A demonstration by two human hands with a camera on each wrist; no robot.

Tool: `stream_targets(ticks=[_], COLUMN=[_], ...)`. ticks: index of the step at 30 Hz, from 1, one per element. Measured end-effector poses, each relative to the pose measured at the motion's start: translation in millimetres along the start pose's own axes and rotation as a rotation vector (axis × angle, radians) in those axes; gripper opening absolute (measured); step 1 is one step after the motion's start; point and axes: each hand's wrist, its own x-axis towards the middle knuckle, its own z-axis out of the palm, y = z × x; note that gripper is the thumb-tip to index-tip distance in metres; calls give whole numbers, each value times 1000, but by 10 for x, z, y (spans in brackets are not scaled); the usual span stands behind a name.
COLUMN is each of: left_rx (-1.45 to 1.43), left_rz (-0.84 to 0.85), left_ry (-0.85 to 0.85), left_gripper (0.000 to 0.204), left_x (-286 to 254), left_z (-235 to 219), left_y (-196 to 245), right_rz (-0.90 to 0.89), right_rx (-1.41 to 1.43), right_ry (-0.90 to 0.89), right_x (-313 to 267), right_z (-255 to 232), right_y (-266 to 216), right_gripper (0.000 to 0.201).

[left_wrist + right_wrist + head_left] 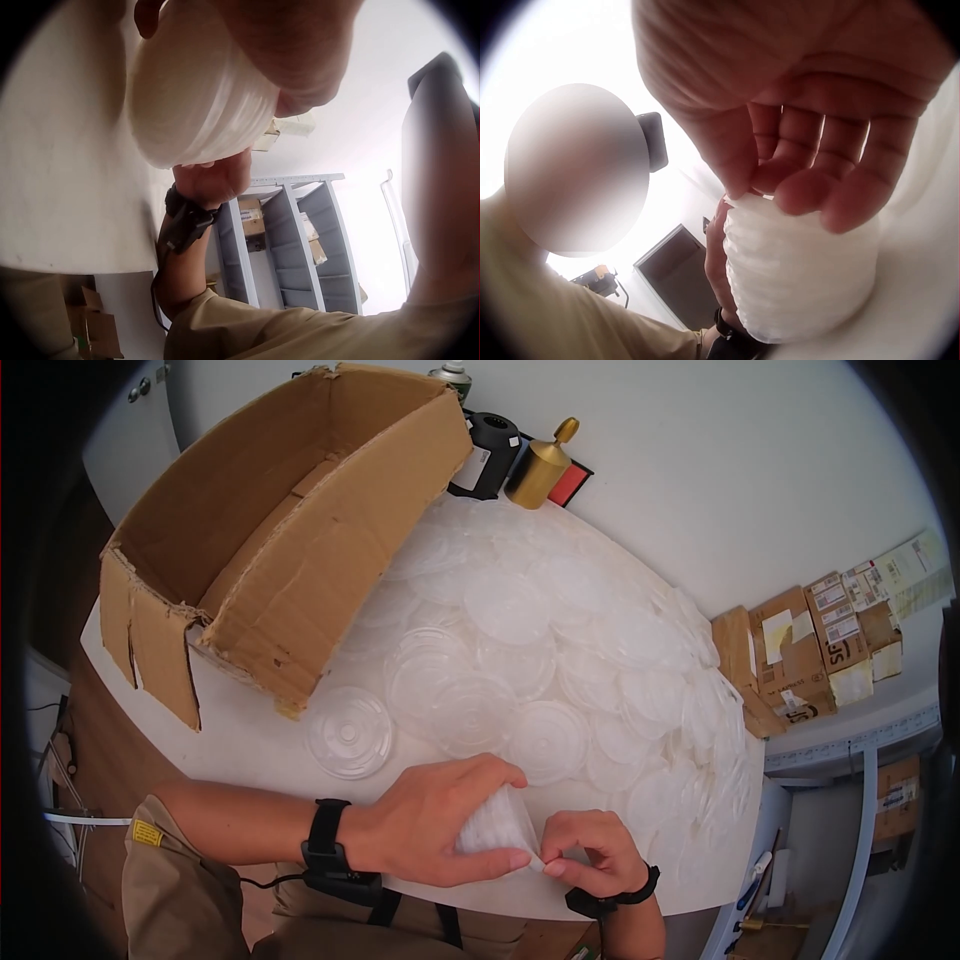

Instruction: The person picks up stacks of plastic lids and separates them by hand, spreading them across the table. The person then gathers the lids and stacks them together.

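Observation:
My left hand [425, 830] grips a stack of clear plastic lids [497, 823], fingers over the far side and thumb along the near side. The stack lies sideways just above the near part of the table, its end facing right. With thumb and forefinger, my right hand [600, 848] pinches the rim of the end lid. In the right wrist view the ridged stack [802, 270] sits under the right fingertips [802, 191]. Loose lids [545, 740] spread over the table beyond both hands, and a single lid [350, 732] lies flat left of that heap.
A large open cardboard box [330, 550] stands tilted at the table's left. Behind the lids are a black device [487, 455] and a gold container [540, 472]. Taped cartons [800, 650] line the wall at right. Grey shelving [274, 232] shows in the left wrist view.

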Motion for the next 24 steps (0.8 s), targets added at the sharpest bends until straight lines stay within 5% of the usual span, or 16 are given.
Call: stream_targets(ticks=[24], left_rx=[-57], left_rz=[68], left_ry=[-1], left_gripper=[40], left_x=[-12], left_z=[5], left_y=[-80], right_rz=[-5], right_rx=[5], right_ry=[47], right_x=[27], right_z=[70], right_y=[10], right_gripper=[6])
